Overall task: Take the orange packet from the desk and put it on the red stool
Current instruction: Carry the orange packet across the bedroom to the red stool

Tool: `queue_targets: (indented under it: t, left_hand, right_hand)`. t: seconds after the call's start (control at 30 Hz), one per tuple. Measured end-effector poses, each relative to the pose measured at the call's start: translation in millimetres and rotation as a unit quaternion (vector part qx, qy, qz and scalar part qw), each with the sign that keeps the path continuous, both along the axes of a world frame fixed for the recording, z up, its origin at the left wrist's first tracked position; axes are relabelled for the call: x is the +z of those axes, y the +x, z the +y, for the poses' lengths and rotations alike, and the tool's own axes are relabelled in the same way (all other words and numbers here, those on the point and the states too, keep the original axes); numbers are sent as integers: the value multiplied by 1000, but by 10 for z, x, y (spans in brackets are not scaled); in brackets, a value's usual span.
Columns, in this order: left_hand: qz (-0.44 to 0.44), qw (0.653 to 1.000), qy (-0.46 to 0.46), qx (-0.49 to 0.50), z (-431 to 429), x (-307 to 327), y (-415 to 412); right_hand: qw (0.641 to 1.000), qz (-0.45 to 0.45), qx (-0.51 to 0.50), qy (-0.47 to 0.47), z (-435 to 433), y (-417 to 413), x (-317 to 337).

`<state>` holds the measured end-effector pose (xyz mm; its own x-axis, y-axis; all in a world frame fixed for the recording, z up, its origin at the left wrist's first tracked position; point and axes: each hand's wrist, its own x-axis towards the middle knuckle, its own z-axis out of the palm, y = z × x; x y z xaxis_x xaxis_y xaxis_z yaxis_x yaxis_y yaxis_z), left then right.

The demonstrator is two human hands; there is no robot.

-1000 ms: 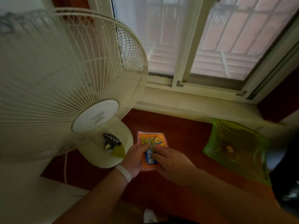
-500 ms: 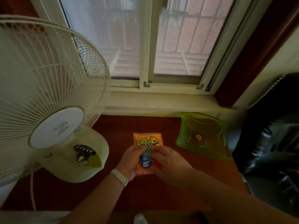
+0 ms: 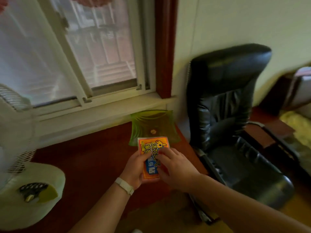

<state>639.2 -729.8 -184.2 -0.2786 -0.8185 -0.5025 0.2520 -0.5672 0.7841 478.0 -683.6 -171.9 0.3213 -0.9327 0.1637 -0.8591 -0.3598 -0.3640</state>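
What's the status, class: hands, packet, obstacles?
Left hand and right hand both gripping the flat orange printed packet. Red stool not in view. Green wavy glass dish just behind; black leather chair to the right.

Single head-worn view, looking forward and down, close over the desk

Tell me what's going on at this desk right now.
A person holds an orange packet in both hands, the left hand under its left side and the right hand over its right. It hangs above the dark red desk, in front of a green dish. No red stool is in view.
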Motion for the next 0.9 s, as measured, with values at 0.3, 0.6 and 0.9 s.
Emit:
queue_targets:
  t: [0.3,0.6,0.9]
  left_hand:
    - [-2,989,-9,-150,896,143,-1772]
    - [6,939,2,-343,1946,235,-3617]
    - [2,837,20,-546,3117,197,-5320]
  right_hand:
    - [989,13,-150,4,1383,-1547,181]
    - [934,-2,-356,-34,2925,-2881,208]
    - [820,8,-571,-46,4318,-3811,129]
